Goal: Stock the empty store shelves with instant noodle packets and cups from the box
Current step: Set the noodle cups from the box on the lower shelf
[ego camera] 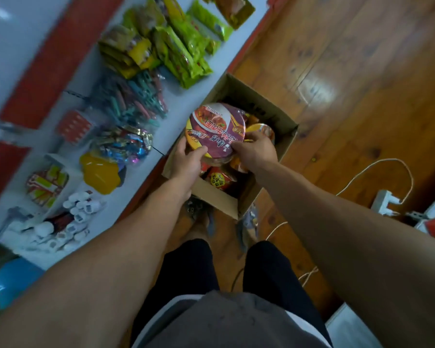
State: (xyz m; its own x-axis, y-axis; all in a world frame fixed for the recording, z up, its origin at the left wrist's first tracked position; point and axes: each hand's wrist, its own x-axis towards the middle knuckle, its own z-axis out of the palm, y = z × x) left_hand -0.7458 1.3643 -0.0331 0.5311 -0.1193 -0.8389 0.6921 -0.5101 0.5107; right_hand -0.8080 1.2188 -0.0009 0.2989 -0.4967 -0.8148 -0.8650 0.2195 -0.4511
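Down on the floor, an open cardboard box [220, 198] stood just beside the front edge of the lowest shelf [138, 189], its flaps up. Both hands were at 1 large instant noodle cup [215, 126] with a purple and red lid, held above the box's contents: the left hand [186, 160] gripped its near left rim, and the right hand [256, 151] gripped its right rim, with fingers [237, 146] curled over the lid's edge. Under and around that cup the box held more stock: a 2nd cup [264, 130] with an orange rim lay against the far right wall, and a red noodle packet [219, 180] lay near the front wall. On the pale shelf, green and yellow noodle packets [183, 54] were piled at the far end; nearer lay bagged clothes pegs [136, 101], foil-wrapped items [126, 144], a yellow plastic item [101, 175] and small white objects [78, 209], too blurred to name. The wooden floor [362, 71] was glossy brown boards. To the right, a white power strip [384, 202] lay on it with a white cable [397, 164] looping away.
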